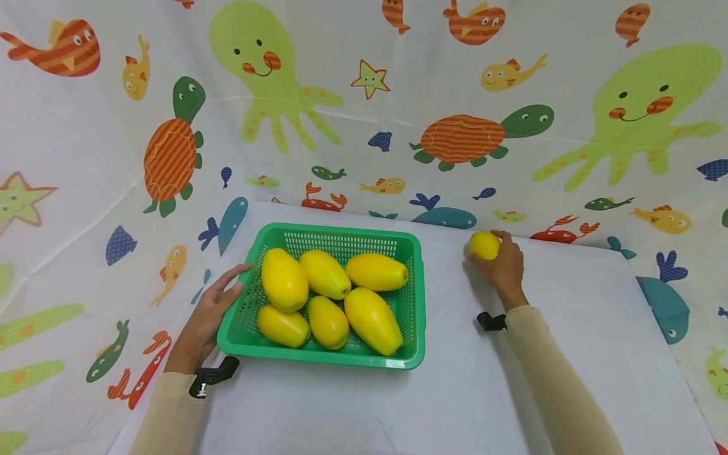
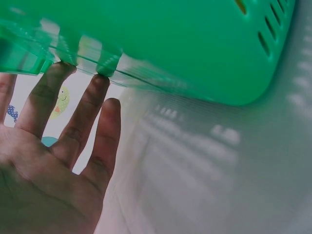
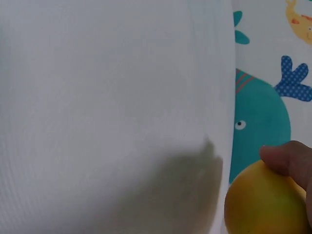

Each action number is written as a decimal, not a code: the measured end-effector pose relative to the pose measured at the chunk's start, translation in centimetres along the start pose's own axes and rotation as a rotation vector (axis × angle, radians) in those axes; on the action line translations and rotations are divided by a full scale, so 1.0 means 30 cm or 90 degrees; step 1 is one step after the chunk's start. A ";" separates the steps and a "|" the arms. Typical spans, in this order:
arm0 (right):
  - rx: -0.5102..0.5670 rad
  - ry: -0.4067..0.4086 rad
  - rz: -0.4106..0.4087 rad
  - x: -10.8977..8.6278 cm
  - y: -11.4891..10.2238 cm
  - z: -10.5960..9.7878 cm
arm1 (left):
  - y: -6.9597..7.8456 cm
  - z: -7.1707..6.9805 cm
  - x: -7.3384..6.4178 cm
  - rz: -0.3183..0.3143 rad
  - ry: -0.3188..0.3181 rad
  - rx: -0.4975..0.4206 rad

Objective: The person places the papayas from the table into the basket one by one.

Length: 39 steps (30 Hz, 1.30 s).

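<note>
A green plastic basket (image 1: 318, 357) with slotted walls stands on the white-covered table and holds several yellow papayas (image 1: 372, 321). At its left side is my left hand (image 1: 206, 319). The left wrist view shows that hand's fingers (image 2: 83, 109) spread and nearly straight, fingertips touching the green basket wall (image 2: 161, 44). To the right of the basket, my right hand (image 1: 505, 264) grips a yellow fruit (image 1: 485, 245) near the table's back edge. Only a rounded part of this fruit (image 3: 263, 204) shows in the right wrist view, with a fingertip on it; the rest is hidden.
A white cloth printed with sea animals (image 1: 364, 82) hangs behind the table and along its left side. The white tabletop (image 1: 455, 398) stretches in front of the basket and to its right. A black wrist strap (image 1: 213, 373) sits on each wrist.
</note>
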State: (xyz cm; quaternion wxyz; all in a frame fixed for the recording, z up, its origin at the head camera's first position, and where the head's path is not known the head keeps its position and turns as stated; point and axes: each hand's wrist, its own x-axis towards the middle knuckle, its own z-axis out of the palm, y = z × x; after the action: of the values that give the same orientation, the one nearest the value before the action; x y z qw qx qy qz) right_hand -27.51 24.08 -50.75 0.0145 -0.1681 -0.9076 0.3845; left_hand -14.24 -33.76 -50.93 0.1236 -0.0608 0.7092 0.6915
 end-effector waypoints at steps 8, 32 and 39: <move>0.028 0.007 -0.029 -0.032 -0.045 -0.003 | -0.005 0.000 0.002 -0.001 0.003 0.000; 0.042 0.018 -0.070 -0.072 -0.069 0.022 | -0.015 0.007 -0.003 -0.002 0.010 -0.027; 0.102 0.003 -0.102 -0.116 -0.145 0.002 | -0.009 0.007 -0.008 -0.011 0.018 -0.008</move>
State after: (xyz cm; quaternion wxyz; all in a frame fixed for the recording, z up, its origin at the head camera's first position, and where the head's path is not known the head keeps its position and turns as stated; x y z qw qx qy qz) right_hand -25.53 20.12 -47.38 0.0604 -0.0942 -0.8842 0.4535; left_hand -13.91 -33.58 -51.13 0.1193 -0.0773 0.7060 0.6938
